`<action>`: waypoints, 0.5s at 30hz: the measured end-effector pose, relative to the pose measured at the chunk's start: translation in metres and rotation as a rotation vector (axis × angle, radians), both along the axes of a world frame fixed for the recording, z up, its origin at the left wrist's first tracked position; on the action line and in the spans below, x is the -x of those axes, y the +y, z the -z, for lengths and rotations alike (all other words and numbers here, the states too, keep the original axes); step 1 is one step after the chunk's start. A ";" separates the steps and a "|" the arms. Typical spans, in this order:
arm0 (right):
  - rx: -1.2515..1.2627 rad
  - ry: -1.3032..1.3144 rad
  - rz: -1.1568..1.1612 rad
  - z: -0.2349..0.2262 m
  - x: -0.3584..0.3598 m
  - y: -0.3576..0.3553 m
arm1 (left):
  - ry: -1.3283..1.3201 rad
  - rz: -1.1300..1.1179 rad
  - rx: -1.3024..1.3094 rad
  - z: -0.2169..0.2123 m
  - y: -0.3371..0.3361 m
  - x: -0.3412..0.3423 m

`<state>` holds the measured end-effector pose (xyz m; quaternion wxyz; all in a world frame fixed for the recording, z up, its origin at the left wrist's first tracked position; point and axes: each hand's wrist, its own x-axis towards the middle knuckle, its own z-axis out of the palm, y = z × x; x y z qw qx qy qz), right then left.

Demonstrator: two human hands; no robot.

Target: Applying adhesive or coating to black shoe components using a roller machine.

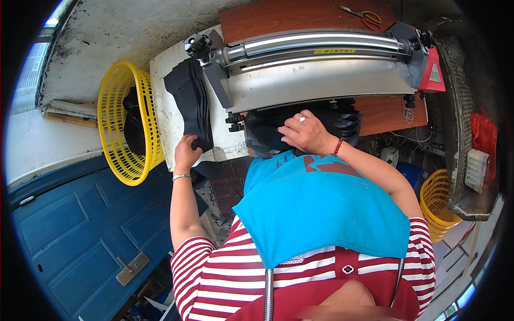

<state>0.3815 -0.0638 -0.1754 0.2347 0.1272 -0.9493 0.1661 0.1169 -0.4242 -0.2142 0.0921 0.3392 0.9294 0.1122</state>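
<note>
A stack of black, curved, leather-like cut pieces (191, 101) lies on the white board (167, 115) left of the roller machine (321, 80). My left hand (187, 152) is at the near end of this stack, thumb and fingers closed about its edge. More black pieces (262, 136) lie piled under the machine's front, close to my body. Over that pile is my right hand (308, 132), its fingers curled in and pointing left. Whatever lies under those fingertips is hidden. The machine has a long shiny roller above a sloping metal plate.
A yellow plastic basket (107, 125) with black material inside stands left of the board. Scissors (369, 20) with orange handles lie on the brown board behind the machine. Another yellow basket (436, 200) sits low at the right. A blue door (69, 224) is at the lower left.
</note>
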 end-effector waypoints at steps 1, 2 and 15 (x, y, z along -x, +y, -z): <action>-0.002 -0.003 -0.014 0.001 0.001 0.000 | -0.056 -0.053 -0.013 -0.001 0.001 -0.001; 0.001 0.014 -0.025 0.002 0.001 0.000 | -0.094 -0.110 -0.054 -0.004 0.001 -0.001; 0.011 0.083 0.014 0.015 0.009 0.019 | -0.049 -0.205 -0.939 -0.094 0.073 -0.003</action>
